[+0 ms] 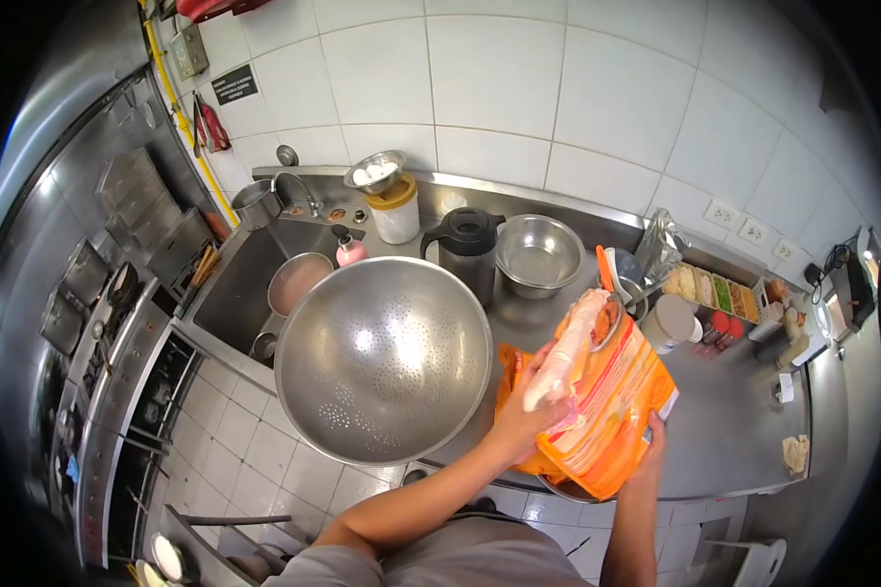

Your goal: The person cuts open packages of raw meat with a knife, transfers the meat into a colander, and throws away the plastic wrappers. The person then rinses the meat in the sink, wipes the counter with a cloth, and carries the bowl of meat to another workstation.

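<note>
An orange printed plastic bag is held above the counter's front edge. Lying along its upper left side is a long, pale pink piece that looks like raw meat; whether film covers it, I cannot tell. My left hand is closed around the lower end of this piece, against the bag. At the bag's lower right edge, my right hand grips the plastic, its fingers partly hidden behind it. Beneath the bag shows the rim of a metal bowl. Left of my hands stands a large perforated metal colander.
Behind are a dark-lidded pitcher, a steel bowl and a yellow-lidded tub with a bowl of eggs on top. The sink is at left, a stove beyond it. Ingredient trays stand at right.
</note>
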